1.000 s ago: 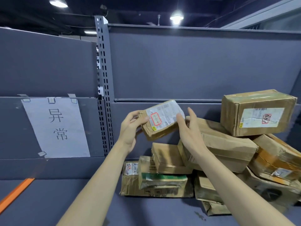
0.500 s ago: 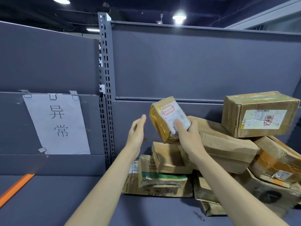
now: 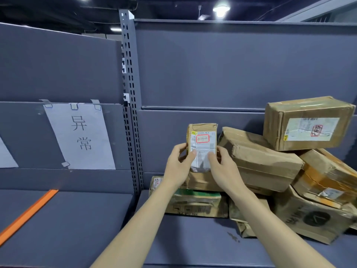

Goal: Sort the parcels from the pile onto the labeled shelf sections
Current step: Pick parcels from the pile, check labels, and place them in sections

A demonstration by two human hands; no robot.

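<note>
A small brown parcel [image 3: 202, 140] stands upright in the air in front of the pile, its white shipping label with a red-framed mark facing me. My left hand [image 3: 178, 167] grips its left side, thumb on the label. My right hand [image 3: 222, 169] holds its right side, thumb also on the label. Behind and to the right, the pile of cardboard parcels [image 3: 266, 163] lies on the grey shelf [image 3: 193, 238]. A white paper sign [image 3: 81, 136] with two printed characters is clipped to the left shelf section's back panel.
A perforated grey upright [image 3: 131, 93] divides the left section from the one with the pile. An orange strip [image 3: 29, 211] lies on the left shelf surface. A large box with a stamped label [image 3: 309, 122] tops the pile at the right.
The parcel has been turned upright with its label toward me. My left hand, which had let go half a second ago, now grips it again together with the right.
</note>
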